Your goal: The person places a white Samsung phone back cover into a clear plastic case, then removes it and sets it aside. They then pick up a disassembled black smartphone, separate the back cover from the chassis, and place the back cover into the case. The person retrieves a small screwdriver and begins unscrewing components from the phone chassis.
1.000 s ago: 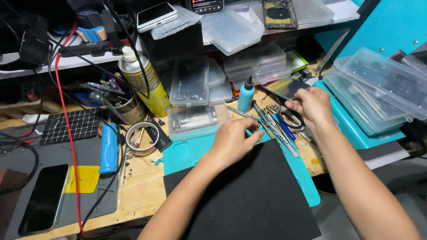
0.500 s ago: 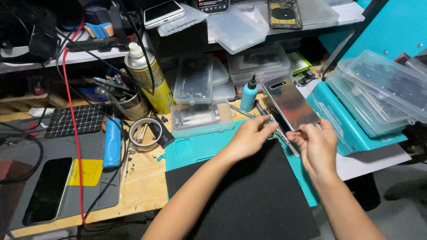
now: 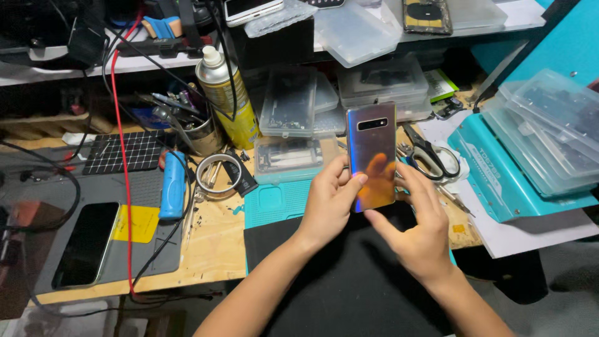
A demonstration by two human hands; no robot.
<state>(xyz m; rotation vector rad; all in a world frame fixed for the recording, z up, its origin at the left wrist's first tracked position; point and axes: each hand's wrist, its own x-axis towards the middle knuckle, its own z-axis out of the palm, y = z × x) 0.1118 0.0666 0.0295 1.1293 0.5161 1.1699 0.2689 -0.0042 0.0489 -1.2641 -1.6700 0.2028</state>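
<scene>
Both of my hands hold a shiny, mirror-like phone back cover (image 3: 372, 150) upright above the teal work mat (image 3: 274, 203). My left hand (image 3: 329, 203) grips its left edge with thumb and fingers. My right hand (image 3: 415, 228) supports its lower right edge, fingers spread along it. The cover has a camera cut-out near its top and reflects my fingers. A black mat (image 3: 349, 281) lies beneath my wrists.
Scissors (image 3: 430, 156) lie just right of the cover. Clear plastic boxes (image 3: 290, 109) stand behind it, more (image 3: 549, 125) on a teal machine at right. A yellow spray can (image 3: 228, 93), blue tool (image 3: 173, 184), tape roll (image 3: 218, 175) and dark phone (image 3: 84, 243) sit left.
My hands have picked up the shiny back cover from the right side of the bench and brought it to the centre, raising it upright in front of me.
</scene>
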